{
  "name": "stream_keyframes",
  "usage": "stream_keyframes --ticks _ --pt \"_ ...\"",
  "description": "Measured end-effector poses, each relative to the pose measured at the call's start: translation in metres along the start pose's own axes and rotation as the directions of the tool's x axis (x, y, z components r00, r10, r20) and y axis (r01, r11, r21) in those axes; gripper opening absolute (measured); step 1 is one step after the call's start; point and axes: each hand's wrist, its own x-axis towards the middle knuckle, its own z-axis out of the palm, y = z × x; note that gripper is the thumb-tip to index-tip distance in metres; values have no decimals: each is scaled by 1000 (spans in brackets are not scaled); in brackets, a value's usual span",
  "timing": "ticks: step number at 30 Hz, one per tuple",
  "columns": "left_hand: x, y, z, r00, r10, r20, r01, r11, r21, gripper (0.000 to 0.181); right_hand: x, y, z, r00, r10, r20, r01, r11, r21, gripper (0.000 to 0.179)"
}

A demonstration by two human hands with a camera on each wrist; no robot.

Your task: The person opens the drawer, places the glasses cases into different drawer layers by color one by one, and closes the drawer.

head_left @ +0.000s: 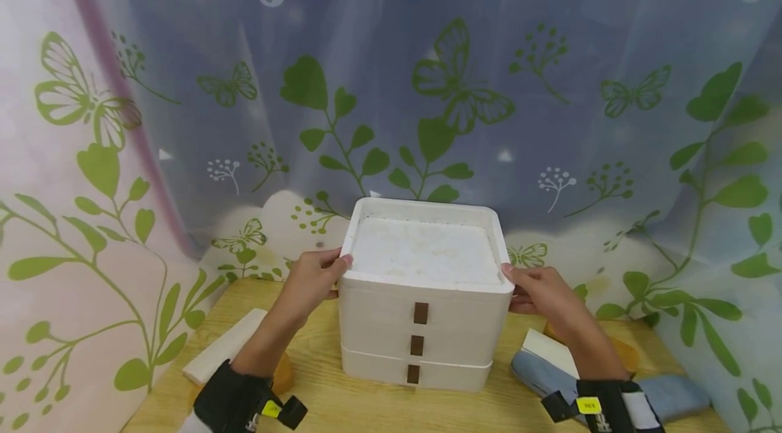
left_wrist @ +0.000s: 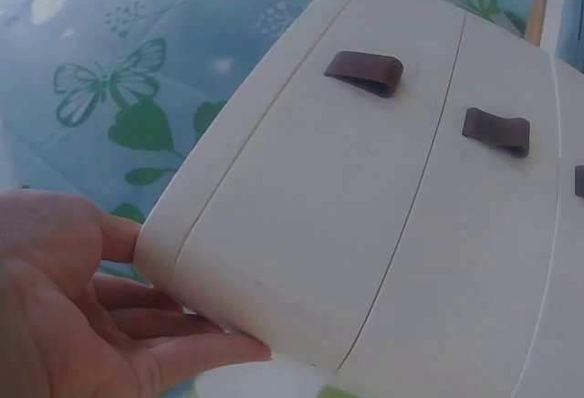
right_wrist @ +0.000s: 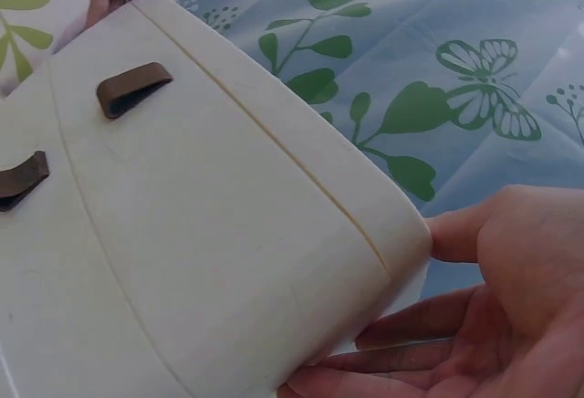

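A white chest of small drawers (head_left: 379,314) stands on the wooden table, with a shallow raised rim around its scuffed top (head_left: 421,250). Brown pull tabs (head_left: 420,313) run down its front in a column. My left hand (head_left: 311,280) grips the upper left side, thumb at the rim and fingers against the side wall (left_wrist: 301,197). On the opposite side, my right hand (head_left: 540,287) holds the upper right corner the same way, its fingertips (right_wrist: 315,380) partly behind the wall (right_wrist: 210,206). All the drawers look closed; their insides are hidden.
Left of the chest lie a cream slab (head_left: 226,345) and an orange item (head_left: 283,375), partly behind my forearm. To the right are a cream block (head_left: 550,349), a blue-grey soft item (head_left: 672,396) and another orange piece (head_left: 624,355). A patterned curtain (head_left: 391,32) hangs behind the table (head_left: 324,406).
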Motion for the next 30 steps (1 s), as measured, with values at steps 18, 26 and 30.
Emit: stream_keyframes --ticks 18,26,30 --pt "3 -8 -2 996 -37 76 40 999 -35 62 -39 41 30 985 95 -146 -73 987 145 75" --pt "3 -10 -4 996 -24 82 26 1000 -15 64 -49 53 58 995 97 -17 -89 956 280 56" --pt "0 -11 -4 996 -23 91 25 999 -21 64 -49 55 78 990 35 140 -75 953 294 62"
